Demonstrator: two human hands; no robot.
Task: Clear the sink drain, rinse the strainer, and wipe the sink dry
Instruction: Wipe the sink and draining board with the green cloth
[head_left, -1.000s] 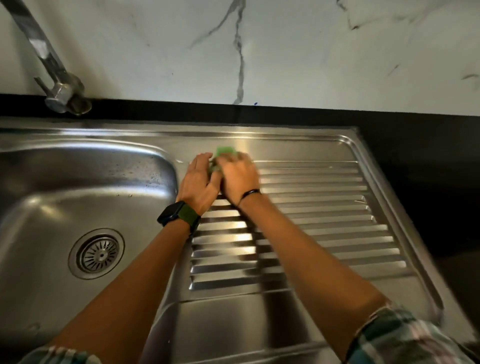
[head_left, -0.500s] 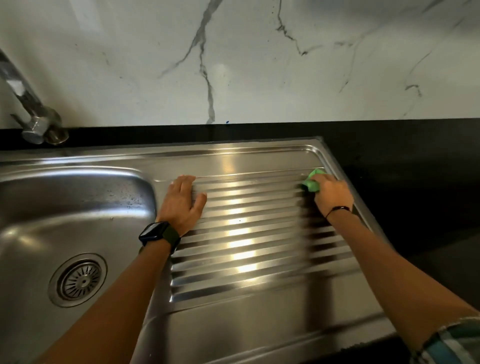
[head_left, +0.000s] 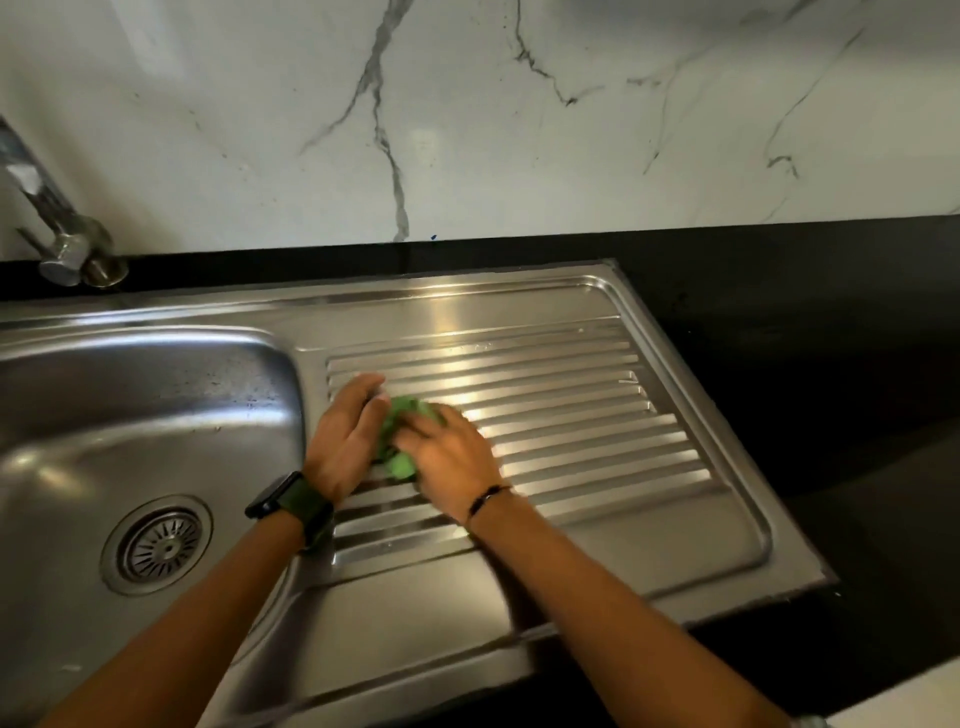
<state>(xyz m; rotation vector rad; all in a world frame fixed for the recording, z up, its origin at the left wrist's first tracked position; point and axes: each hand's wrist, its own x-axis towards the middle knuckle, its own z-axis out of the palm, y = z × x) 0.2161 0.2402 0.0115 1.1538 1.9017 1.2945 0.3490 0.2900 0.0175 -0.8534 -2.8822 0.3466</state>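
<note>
A soft, crumpled green cloth (head_left: 402, 434) lies on the shiny, ridged steel drainboard (head_left: 571, 415), mid-frame. The right hand (head_left: 452, 452) presses it, fingers slightly bent. The left hand (head_left: 345, 436) lies flat, touching it. Half a second ago, the cloth was far right.

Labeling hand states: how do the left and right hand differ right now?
Left hand wears a smartwatch and lies flat on the drainboard, beside the green cloth. Right hand wears a thin black band and presses down on top of the cloth. Both sit at the ribs' left end.
</note>
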